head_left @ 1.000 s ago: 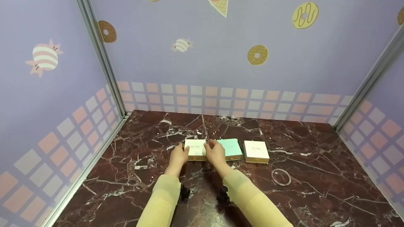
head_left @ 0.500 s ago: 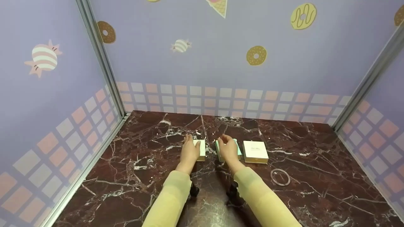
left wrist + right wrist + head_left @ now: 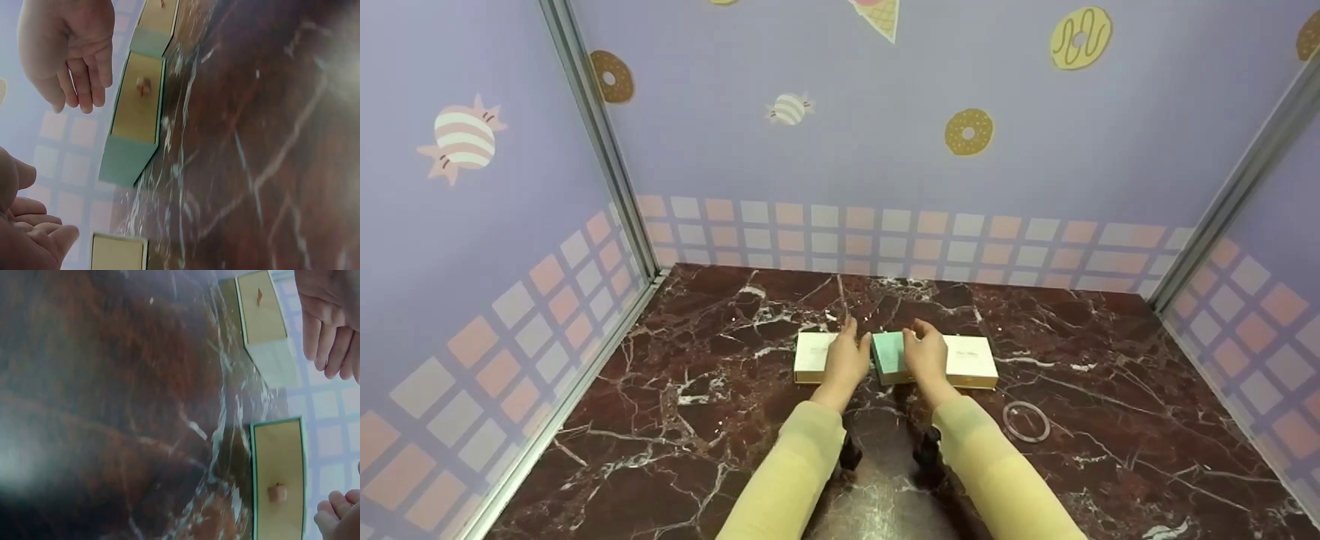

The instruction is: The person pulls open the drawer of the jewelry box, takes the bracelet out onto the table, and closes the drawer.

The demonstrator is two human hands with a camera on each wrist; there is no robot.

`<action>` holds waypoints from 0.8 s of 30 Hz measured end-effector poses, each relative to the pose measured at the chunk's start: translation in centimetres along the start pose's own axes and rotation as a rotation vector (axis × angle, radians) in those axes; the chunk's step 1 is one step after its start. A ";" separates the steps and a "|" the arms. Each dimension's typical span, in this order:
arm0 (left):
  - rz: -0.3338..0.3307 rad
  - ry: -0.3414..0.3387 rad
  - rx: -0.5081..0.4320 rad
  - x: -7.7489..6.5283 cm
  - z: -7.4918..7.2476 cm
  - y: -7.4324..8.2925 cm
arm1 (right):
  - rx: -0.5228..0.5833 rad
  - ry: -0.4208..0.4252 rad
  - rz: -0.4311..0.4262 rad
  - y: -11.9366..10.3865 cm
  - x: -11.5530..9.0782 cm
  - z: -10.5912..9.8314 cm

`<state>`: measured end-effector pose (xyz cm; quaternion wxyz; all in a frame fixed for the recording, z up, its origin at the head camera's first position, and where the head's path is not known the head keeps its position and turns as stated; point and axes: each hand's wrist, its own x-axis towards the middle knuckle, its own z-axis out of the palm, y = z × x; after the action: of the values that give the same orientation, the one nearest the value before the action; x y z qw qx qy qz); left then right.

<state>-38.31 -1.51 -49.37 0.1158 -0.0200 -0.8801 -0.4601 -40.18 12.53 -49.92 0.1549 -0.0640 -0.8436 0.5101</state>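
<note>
A white drawer box (image 3: 811, 356), a teal drawer box (image 3: 889, 354) and a second white drawer box (image 3: 971, 360) stand in a row on the dark marbled tabletop. My left hand (image 3: 846, 365) is above the right part of the left white box, fingers fairly straight and holding nothing. Over the right part of the teal box is my right hand (image 3: 928, 356), its fingers loosely bent with nothing in them. In the left wrist view, a gap shows between the right hand (image 3: 73, 48) and the teal box (image 3: 135, 101). A small brown tab (image 3: 277, 493) marks its front in the right wrist view.
A pinkish ring (image 3: 1026, 421) lies on the tabletop (image 3: 1110, 405), to the right and nearer than the boxes. Purple patterned walls (image 3: 840, 150) close off the back and both sides.
The left hand has let go of the left white box and moved right across it. The right hand has also left it and moved right over the teal box. The boxes look unmoved over the last half second.
</note>
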 end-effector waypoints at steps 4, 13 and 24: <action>-0.015 -0.048 0.019 -0.2 0.9 0.3 | -0.017 -0.004 0.017 0.7 0.2 -0.1; -0.031 -0.162 0.085 -0.8 2.6 -0.1 | -0.049 -0.048 0.038 1.3 0.0 -0.6; -0.075 -0.193 0.049 -0.8 3.2 -1.1 | -0.186 -0.101 0.047 1.5 -0.8 -0.5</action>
<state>-38.23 0.52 -52.14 0.0137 -0.0285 -0.8983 -0.4383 -39.33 13.49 -51.13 0.0936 -0.0720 -0.8923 0.4358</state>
